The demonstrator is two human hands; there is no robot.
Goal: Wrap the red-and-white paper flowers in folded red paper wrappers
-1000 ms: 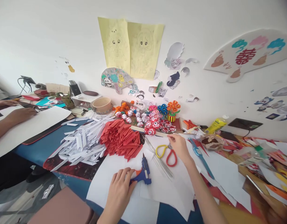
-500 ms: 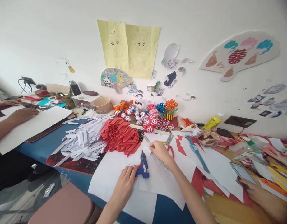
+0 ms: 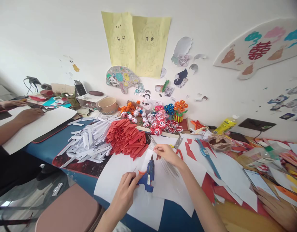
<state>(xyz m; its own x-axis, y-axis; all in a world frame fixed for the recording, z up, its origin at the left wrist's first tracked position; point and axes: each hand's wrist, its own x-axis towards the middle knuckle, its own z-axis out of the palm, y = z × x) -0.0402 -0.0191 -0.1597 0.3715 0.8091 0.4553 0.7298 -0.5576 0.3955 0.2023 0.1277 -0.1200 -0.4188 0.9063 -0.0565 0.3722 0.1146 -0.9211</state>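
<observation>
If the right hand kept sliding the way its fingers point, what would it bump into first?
The right hand points left and slightly away, toward the pile of red folded paper. That pile looks like the first thing in its line, past a strip of white sheet. Depth is hard to judge here.

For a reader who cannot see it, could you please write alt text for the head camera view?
The left hand grips a blue glue gun on white paper sheets, while the right hand pinches at thin wires beside it. Behind lie piles of folded red paper pieces and white paper pieces, with scissors nearby.
</observation>
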